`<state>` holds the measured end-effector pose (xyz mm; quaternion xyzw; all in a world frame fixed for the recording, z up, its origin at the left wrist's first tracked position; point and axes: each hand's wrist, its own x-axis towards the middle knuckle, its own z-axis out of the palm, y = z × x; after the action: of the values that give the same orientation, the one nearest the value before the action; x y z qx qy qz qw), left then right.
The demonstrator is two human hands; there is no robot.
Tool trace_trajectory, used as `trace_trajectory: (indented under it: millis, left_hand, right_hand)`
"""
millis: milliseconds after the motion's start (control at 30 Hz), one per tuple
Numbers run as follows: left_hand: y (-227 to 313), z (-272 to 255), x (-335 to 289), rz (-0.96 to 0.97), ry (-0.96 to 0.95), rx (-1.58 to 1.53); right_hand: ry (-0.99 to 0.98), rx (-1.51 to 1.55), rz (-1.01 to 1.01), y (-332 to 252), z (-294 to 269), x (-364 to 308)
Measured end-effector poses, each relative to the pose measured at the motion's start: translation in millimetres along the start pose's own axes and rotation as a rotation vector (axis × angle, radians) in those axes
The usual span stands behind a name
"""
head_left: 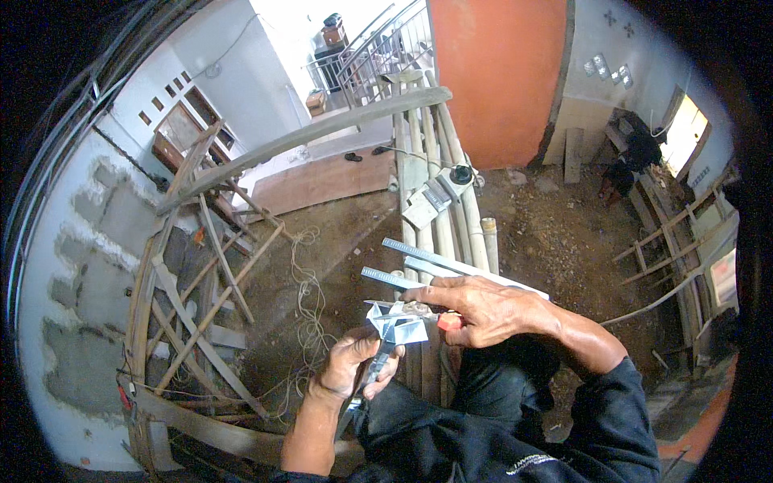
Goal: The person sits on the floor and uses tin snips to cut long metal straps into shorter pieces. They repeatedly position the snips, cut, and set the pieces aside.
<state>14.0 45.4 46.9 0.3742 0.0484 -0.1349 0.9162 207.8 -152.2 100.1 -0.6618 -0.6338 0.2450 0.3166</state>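
Observation:
My left hand (354,364) grips the lower end of a bent piece of thin grey sheet metal (400,328), held upright in front of my lap. My right hand (483,310) is closed on a cutting tool with red handles (449,321); its jaws sit at the folded top of the metal piece. Just beyond my hands, several long grey metal channel strips (419,262) lie across a platform of bamboo poles (441,217). I am perched high above a dirt floor.
Bamboo scaffolding (201,266) with crossed braces stands at the left against an unplastered block wall (88,266). A loose cord (310,306) hangs below. A dark round tool and metal offcuts (439,193) rest on the poles. More bamboo framing (676,241) is at the right, near an orange wall (499,72).

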Motion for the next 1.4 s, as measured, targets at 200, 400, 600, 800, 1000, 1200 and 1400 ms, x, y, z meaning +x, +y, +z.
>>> trace_trajectory:
  millis: [200,400,600,800,1000,1200,1400]
  left_hand:
    - [3,-2,-4,-0.026,0.026,0.017]
    - [7,-1,-6,-0.044,-0.024,-0.025]
    - [10,-3,-12,0.009,-0.078,-0.126]
    - [6,-8,-13,-0.067,-0.235,-0.338]
    - [-14,-11,-10,-0.213,-0.389,-0.505]
    - [-25,-15,-7,-0.346,-0.405,-0.489]
    - [-27,-14,-5,-0.41,-0.42,-0.511]
  right_hand:
    - [-0.118,0.164,0.133,-1,0,5]
    - [-0.121,0.186,0.085,7,10,8]
    - [0.139,0.082,-0.07,15,9,11]
    - [-0.082,0.351,0.172,21,-11,10]
    - [-0.336,0.316,-0.018,16,0,12]
    - [-0.4,0.374,-0.07,5,2,11]
    - [-0.441,0.356,0.003,0,3,11]
